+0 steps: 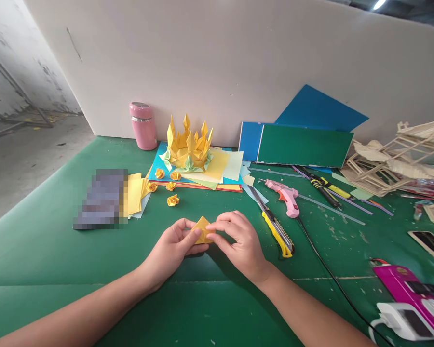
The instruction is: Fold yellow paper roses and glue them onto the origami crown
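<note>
Over the green table (130,262), the left hand (175,241) pinched a folded piece of yellow paper (202,225) between thumb and fingers, while the right hand (240,241) gripped its right edge with thumb and fingertips. Beyond the paper lay five small paper flowers (173,200), and behind these a yellow paper crown (190,155) stood on sheets (234,163). Near the right hand lay a yellow knife (274,230), with a pink glue gun (284,194) just beside it.

Folded paper (202,224) before crown (190,153) (bottle (144,131) left).
</note>
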A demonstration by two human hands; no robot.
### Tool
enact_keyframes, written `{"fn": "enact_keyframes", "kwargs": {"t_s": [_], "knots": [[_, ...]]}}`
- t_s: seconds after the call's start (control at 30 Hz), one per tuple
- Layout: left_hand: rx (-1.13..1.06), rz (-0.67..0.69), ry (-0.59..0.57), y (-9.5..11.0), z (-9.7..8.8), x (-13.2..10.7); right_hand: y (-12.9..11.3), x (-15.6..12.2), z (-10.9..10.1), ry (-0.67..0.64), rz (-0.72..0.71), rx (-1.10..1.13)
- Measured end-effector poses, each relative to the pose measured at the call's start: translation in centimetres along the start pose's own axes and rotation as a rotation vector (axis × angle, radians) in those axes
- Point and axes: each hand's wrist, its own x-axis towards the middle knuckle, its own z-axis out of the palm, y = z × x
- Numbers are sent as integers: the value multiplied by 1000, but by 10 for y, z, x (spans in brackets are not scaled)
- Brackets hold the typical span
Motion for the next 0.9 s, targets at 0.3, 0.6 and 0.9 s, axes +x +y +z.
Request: {"fn": "enact_keyframes", "kwargs": {"t_s": [0.3,0.6,0.9], "knots": [[8,9,9,-1,1,2,-5,1,3,-76,290,205],[2,18,2,-1,1,3,-7,1,4,-74,376,285],[126,48,-11,-2,-1,1,-9,0,8,-64,476,428]]}}
